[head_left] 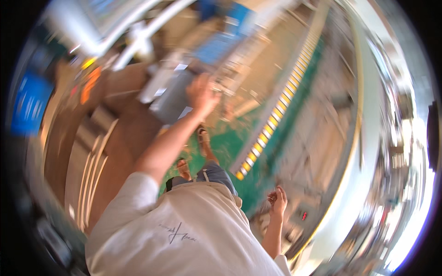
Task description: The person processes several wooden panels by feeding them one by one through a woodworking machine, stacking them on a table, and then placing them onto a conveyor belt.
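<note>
My left hand [202, 95] is stretched forward over a grey flat-topped piece [174, 99] among long pale boards or rails. Motion smears its fingers, so what it touches or holds does not show. Lower down on the right, my right hand [277, 201] hangs beside my body with its fingers curled in. Whether anything sits inside those fingers is hidden. Close to it stands a greyish machine part [294, 225] with a small red lit display [304, 215].
A rail with yellow and white blocks [271, 122] runs diagonally across the green floor [230, 147]. Brown stacked panels [90, 161] stand at left, near a blue bin or sign [31, 103]. A long white-edged machine [357, 161] bounds the right side.
</note>
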The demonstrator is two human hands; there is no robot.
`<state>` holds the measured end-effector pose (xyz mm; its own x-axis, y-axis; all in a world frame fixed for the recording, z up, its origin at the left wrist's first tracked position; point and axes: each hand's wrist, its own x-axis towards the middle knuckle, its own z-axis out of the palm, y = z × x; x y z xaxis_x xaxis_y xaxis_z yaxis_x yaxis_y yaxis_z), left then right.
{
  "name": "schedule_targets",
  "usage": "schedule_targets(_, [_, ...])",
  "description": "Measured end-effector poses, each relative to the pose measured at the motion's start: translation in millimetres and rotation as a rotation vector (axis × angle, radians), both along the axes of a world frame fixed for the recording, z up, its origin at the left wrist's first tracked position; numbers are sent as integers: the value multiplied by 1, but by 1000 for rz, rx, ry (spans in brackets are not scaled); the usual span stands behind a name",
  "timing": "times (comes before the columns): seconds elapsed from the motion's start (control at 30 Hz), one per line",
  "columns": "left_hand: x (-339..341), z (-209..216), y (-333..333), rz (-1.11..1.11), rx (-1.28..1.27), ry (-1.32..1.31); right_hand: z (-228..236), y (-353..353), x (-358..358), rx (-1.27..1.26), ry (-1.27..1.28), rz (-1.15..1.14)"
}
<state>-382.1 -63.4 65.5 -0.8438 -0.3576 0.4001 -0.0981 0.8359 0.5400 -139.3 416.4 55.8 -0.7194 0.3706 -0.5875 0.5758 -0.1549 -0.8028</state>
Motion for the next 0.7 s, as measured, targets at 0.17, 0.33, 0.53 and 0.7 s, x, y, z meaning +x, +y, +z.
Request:
schedule_targets(0.17, [132, -98, 66, -343, 475, 156, -18, 96, 244, -41, -239, -568])
schedule_targets(0.33, [366, -223, 77, -179, 251, -1042, -63, 186, 380, 1, -300, -740])
schedule_targets(0.53, [517, -234, 79, -164, 403, -1718, -71, 398, 597, 879, -390, -1068])
schedule_targets(0.7, [517, -207, 123, -76, 506, -1620, -73, 493, 618, 1145, -749, -419])
